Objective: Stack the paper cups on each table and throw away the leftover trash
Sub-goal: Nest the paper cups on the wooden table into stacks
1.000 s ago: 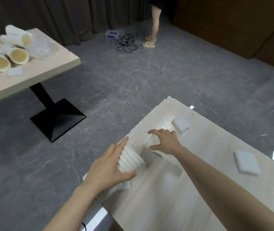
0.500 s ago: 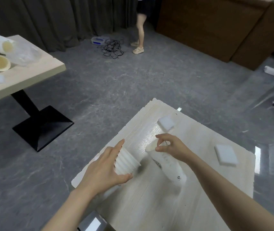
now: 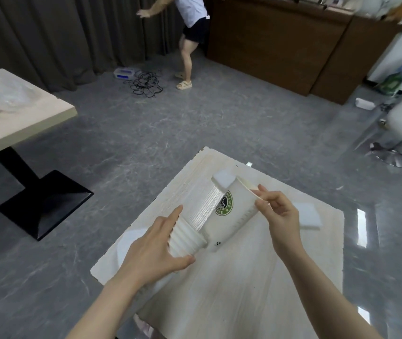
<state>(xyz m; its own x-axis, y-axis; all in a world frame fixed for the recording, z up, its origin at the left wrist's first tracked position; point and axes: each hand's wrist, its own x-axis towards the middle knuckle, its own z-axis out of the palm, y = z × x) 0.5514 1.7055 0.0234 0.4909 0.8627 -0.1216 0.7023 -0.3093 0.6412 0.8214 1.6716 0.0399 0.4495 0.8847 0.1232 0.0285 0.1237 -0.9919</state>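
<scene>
Paper logo cup (image 3: pixel 231 211) hangs tilted above the desk (image 3: pixel 256 277), rim pinched by your right hand (image 3: pixel 279 216); left hand (image 3: pixel 156 250) fingers curl round the ribbed cup (image 3: pixel 186 238). Stacking step: next, likely nest them. White pads (image 3: pixel 224 179) remain.

Bare surface near, clutter far
The surface (image 3: pixel 244 289) lies bare toward the person; white pads (image 3: pixel 224 178) (image 3: pixel 309 216) crowd its far side.

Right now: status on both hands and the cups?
Left hand grips ribbed paper cup. Right hand pinches rim of green-logo paper cup, tilted off the table. Cups not nested yet. White napkins remain nearby.
</scene>
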